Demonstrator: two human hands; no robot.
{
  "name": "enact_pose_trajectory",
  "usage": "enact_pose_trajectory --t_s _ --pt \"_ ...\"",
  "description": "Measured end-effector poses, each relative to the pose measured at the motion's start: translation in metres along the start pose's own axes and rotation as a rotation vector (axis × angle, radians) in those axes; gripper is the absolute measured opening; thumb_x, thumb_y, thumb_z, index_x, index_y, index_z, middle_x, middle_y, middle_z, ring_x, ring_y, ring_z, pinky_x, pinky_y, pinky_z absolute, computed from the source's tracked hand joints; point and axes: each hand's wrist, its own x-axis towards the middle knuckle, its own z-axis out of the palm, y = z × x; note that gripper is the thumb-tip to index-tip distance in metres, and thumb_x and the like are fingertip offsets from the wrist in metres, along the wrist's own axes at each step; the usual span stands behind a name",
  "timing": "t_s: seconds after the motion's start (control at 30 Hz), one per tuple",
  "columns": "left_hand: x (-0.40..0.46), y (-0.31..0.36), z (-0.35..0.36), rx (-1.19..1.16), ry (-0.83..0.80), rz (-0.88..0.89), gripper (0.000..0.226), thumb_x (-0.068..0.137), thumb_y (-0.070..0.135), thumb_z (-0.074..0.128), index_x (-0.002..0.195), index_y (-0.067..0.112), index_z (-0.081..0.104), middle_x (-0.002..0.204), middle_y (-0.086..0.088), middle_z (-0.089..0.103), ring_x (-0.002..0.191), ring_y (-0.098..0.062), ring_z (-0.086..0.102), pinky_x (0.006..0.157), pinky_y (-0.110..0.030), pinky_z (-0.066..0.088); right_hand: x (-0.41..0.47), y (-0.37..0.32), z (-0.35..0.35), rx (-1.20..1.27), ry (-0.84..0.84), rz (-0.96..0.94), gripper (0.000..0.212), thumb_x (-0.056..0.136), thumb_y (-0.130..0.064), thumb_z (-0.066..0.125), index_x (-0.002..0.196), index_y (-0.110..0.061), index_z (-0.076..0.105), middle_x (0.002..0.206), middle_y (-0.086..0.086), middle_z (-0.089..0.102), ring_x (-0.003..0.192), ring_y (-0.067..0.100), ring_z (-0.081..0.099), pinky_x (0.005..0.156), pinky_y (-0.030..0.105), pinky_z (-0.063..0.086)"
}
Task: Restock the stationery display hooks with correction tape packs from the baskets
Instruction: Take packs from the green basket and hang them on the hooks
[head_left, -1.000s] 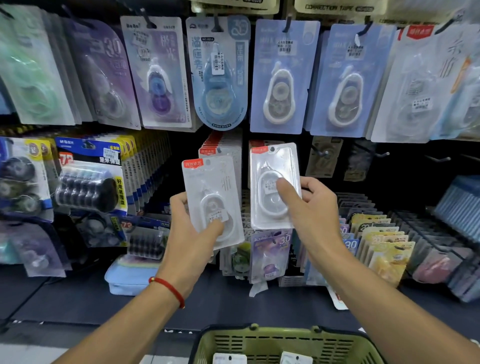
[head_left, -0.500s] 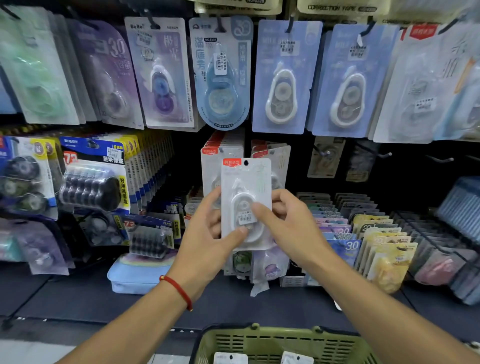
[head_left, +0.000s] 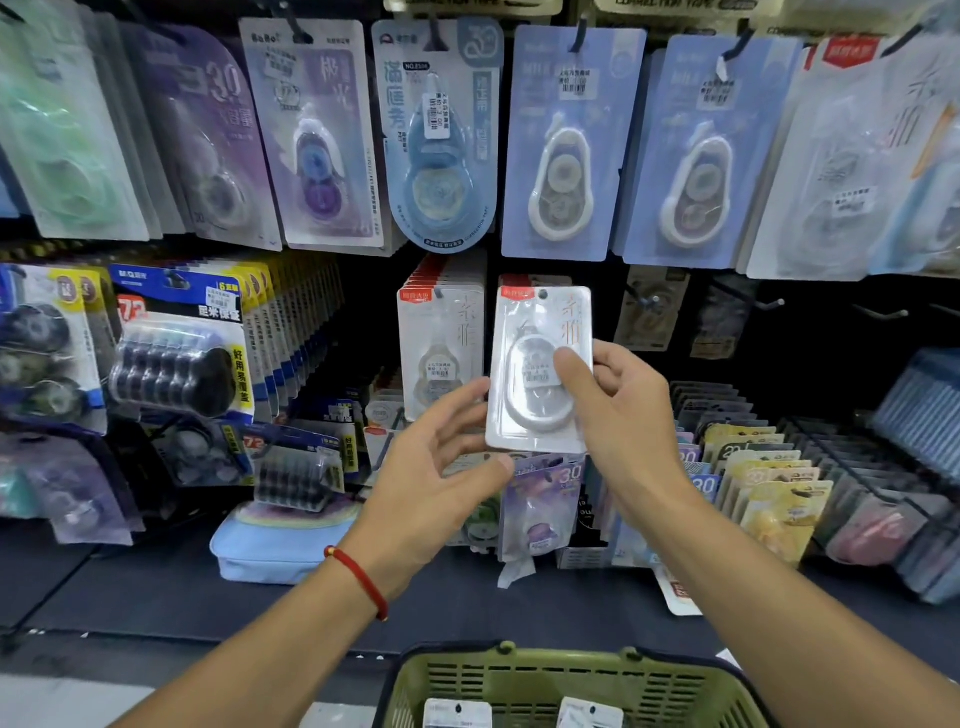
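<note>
My right hand (head_left: 631, 415) pinches a white correction tape pack (head_left: 530, 415) with a red corner tab, thumb on its front, held upright before the middle row of hooks. Whether a second pack lies behind it I cannot tell. My left hand (head_left: 431, 467), with a red cord at the wrist, is spread with straight fingers just left of and below the pack, its fingertips at the pack's edge. A row of matching packs (head_left: 441, 343) hangs on a hook right beside it. Below, a green basket (head_left: 519, 675) holds more packs (head_left: 457, 713).
Blue, purple and white tape packs (head_left: 561, 145) hang in the top row. Black refill multipacks (head_left: 176, 358) fill the left. Bare hooks (head_left: 769, 302) stick out at the right over yellow packs (head_left: 779, 499) in trays. A light blue pouch (head_left: 270, 551) lies on the shelf.
A second ago each hand held one pack. The hands came together at the middle, and now only my right hand holds on while my left hand has let go and opened.
</note>
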Motion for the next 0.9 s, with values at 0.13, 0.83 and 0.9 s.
enact_pose_trajectory --t_s 0.13,0.83,0.9 --pt "0.002 -0.001 -0.002 -0.046 -0.01 0.025 0.066 0.086 0.002 0.082 0.143 0.025 0.059 0.128 0.013 0.073 0.117 -0.01 0.069 0.094 -0.018 0.055 0.004 0.006 -0.001 -0.034 0.021 -0.015 0.014 0.102 -0.035 0.066 0.108 -0.025 0.075 0.091 0.011 0.078 0.092 0.036 0.075 0.081 0.061 0.059" --pt "0.033 -0.047 -0.016 1.021 0.082 0.279 0.086 0.085 0.008 0.073 0.161 0.017 0.033 0.175 0.004 -0.009 0.162 -0.02 -0.005 0.117 -0.024 0.021 0.105 0.092 0.034 -1.539 -0.284 -0.639 0.083 0.088 -0.025 0.065 0.162 -0.016 0.03 0.176 0.004 0.008 0.162 0.024 0.01 0.123 0.049 0.029" --pt "0.034 -0.047 -0.016 1.023 0.093 0.275 0.085 0.084 0.005 0.072 0.16 0.015 0.035 0.175 0.002 -0.005 0.162 -0.022 -0.003 0.119 -0.025 0.018 0.101 0.1 0.029 -1.539 -0.234 -0.714 0.077 0.084 -0.022 0.066 0.156 -0.012 0.04 0.173 0.008 0.019 0.158 0.029 0.023 0.118 0.052 0.035"
